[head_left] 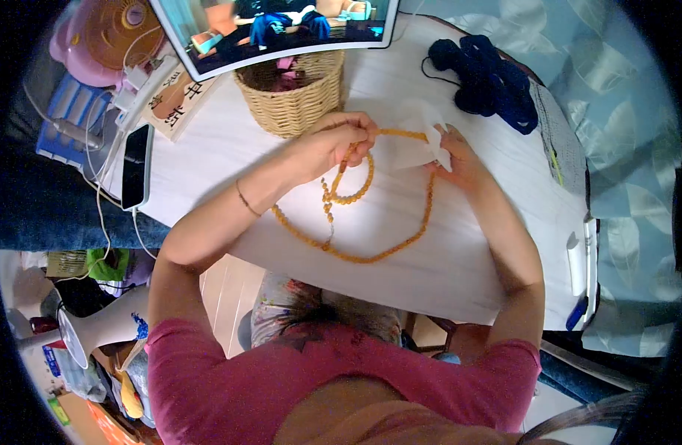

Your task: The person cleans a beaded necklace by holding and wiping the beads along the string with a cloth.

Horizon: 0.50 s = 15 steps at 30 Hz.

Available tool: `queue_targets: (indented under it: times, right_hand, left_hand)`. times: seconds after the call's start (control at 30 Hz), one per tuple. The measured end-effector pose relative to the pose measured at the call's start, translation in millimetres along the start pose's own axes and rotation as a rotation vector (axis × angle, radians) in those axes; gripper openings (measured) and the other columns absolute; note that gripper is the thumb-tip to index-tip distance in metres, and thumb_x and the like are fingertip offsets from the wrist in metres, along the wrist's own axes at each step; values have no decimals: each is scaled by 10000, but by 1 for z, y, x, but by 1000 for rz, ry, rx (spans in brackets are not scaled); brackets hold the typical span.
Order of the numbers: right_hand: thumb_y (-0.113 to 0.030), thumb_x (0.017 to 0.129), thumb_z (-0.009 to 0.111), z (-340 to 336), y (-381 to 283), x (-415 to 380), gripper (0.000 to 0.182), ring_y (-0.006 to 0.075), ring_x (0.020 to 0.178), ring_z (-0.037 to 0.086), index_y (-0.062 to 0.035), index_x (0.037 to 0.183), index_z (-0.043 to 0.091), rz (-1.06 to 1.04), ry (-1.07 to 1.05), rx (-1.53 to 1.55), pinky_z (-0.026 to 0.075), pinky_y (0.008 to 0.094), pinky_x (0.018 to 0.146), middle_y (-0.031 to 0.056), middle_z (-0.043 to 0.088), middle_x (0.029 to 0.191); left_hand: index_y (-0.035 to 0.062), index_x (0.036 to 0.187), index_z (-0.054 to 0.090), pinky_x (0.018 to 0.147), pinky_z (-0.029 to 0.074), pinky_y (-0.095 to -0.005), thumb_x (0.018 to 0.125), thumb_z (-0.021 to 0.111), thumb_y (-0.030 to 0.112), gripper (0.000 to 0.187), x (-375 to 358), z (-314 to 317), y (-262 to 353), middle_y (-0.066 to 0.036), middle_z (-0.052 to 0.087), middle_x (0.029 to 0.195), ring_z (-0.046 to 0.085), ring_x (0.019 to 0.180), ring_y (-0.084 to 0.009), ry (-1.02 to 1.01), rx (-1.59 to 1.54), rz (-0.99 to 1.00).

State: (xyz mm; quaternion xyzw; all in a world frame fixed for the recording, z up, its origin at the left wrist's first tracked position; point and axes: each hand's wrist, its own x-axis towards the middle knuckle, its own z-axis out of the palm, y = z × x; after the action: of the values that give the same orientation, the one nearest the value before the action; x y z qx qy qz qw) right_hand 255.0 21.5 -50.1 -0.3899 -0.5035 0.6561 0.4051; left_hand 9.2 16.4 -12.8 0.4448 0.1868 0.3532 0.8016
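Observation:
A long string of orange beads (367,259) lies in loops on the white tabletop, with a short beaded tail near its middle. My left hand (341,141) is closed around part of the strand, fingers pinched together. From there a stretch of beads runs taut across to my right hand (456,159), which grips a thin white tissue (415,152) folded about the strand. The beads come out below my right hand and curve down over the table.
Behind my left hand stands a wicker basket (293,100) under a lit screen (282,26). Dark blue yarn (486,81) lies at the back right. A phone (137,167), cables and a power strip (148,89) are at the left. The white table (356,285) has its edge before me.

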Motion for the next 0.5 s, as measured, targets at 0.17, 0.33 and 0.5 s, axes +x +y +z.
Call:
queue_targets:
  times: [0.17,0.33,0.5]
  right_hand:
    - [-284,736,555,12,-14,-1,461,186,798,506,-31,1075,373,181,70,192,459,272,607,79,503,914]
    - [-292,723,566,28,-34,-8,507,197,825,506,-3,1084,359,318,137,72,447,286,653,107,501,949]
    - [-285,724,565,26,-31,-5,531,217,842,502,16,1103,346,359,212,26,420,325,714,136,498,973]
  left_hand:
    - [3,734,479,413,206,-180,793,408,148,172,0,-4,1,33,338,503,262,444,-42,20,162,-109]
    - [21,730,496,409,198,-172,801,420,163,176,-4,6,9,63,312,492,252,451,-25,43,332,-129]
    - [40,739,468,415,226,-173,780,438,127,101,-1,2,5,31,346,533,281,471,-34,17,204,-88]
